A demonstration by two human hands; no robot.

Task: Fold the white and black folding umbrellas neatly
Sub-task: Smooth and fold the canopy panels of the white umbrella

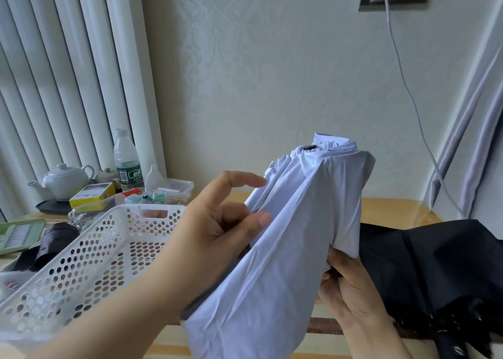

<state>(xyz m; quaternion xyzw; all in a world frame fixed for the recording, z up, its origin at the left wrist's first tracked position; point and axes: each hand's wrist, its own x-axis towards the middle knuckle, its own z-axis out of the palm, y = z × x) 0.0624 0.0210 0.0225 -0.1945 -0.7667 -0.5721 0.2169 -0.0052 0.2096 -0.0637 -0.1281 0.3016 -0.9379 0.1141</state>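
Note:
The white folding umbrella (299,222) is held up in front of me, collapsed, its loose canopy hanging in folds and its tip pointing up and away. My left hand (217,230) pinches a fold of the white fabric between thumb and fingers on the left side. My right hand (345,290) grips the umbrella from below, under the canopy; what it grips is mostly hidden by the fabric. The black umbrella (435,271) lies unfolded and loose on the wooden table (394,209) at the right.
A white perforated basket (95,255) sits at the left. Behind it are a teapot (65,180), a water bottle (126,160), a yellow box (91,195), a plastic container (171,190) and a black bag (51,244). A cable (408,86) hangs down the wall.

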